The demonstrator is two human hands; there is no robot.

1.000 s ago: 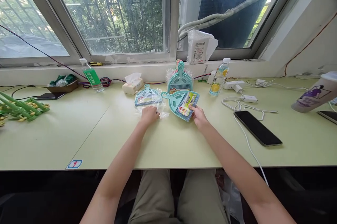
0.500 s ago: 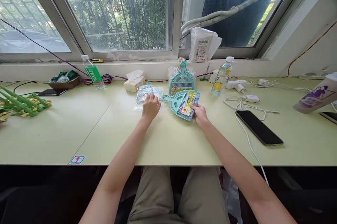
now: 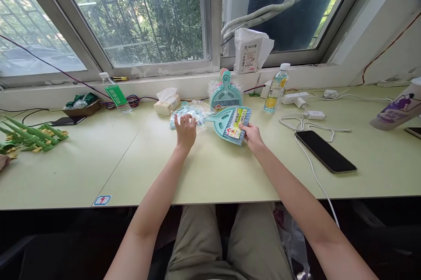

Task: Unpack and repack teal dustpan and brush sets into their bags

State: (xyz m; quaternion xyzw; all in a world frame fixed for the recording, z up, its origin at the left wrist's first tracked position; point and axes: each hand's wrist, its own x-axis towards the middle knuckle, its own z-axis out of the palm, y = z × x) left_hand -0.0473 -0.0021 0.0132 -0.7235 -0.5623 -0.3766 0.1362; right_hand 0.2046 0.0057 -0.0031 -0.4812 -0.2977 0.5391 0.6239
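Observation:
A small teal dustpan (image 3: pixel 219 127) with a bristled brush nested in it lies tilted over the table, its handle pointing left; a yellow and white label (image 3: pixel 237 123) wraps the brush. My right hand (image 3: pixel 252 135) grips the brush-end edge, thumb on top. Left of the handle, my left hand (image 3: pixel 186 134) has its fingers raised and apart, over the near edge of a pile of flat clear plastic packaging (image 3: pixel 198 114) with blue print. Some clear film shows between that hand and the handle. Behind the dustpan stands a stack of similar dustpans (image 3: pixel 226 92) in clear wrap.
A tissue pack (image 3: pixel 167 104) and a green-labelled bottle (image 3: pixel 115 94) stand back left. To the right are a lemon drink bottle (image 3: pixel 276 89), white cables, a phone (image 3: pixel 325 150) and a tumbler (image 3: pixel 394 111). Green plastic stems (image 3: pixel 39 136) lie far left, beside another person's hand (image 3: pixel 4 161).
My left hand's fingers have gone from bunched together to raised and spread, slightly left. My right hand still holds the dustpan set. The camera view has tilted slightly; another person's hand appears far left.

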